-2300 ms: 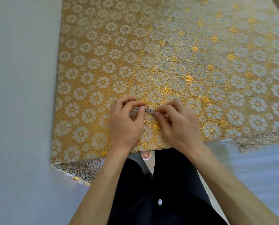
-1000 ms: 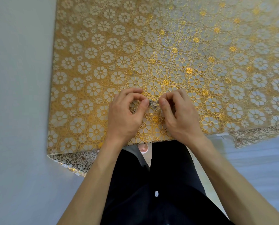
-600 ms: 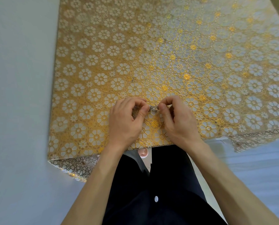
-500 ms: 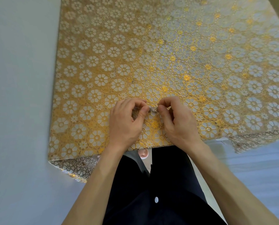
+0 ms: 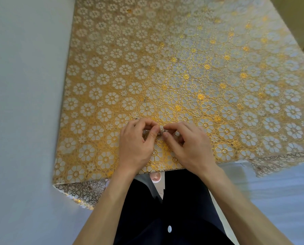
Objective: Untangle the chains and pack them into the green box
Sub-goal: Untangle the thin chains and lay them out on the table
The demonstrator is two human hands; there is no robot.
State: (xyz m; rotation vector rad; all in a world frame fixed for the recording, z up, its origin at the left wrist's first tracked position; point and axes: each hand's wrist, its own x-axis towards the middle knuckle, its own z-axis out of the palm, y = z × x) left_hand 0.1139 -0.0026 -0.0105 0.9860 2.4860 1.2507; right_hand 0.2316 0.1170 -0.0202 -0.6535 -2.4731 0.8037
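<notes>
A small bunch of silvery chains (image 5: 161, 130) sits between my two hands, just above the near part of the table. My left hand (image 5: 136, 144) pinches the chains between thumb and curled fingers. My right hand (image 5: 186, 145) pinches the same bunch from the right, fingertips almost meeting those of the left. Most of the chains are hidden inside my fingers. No green box is in view.
The table wears a gold and white flower-patterned cloth (image 5: 191, 71), whose edge hangs over the near side. A pale wall (image 5: 23, 103) runs along the table's left edge. My dark trousers (image 5: 165, 218) are below the near edge.
Both hands stay together on the chains, fingers shifting slightly. The view has drifted a little; the hands stay near the table's front edge.
</notes>
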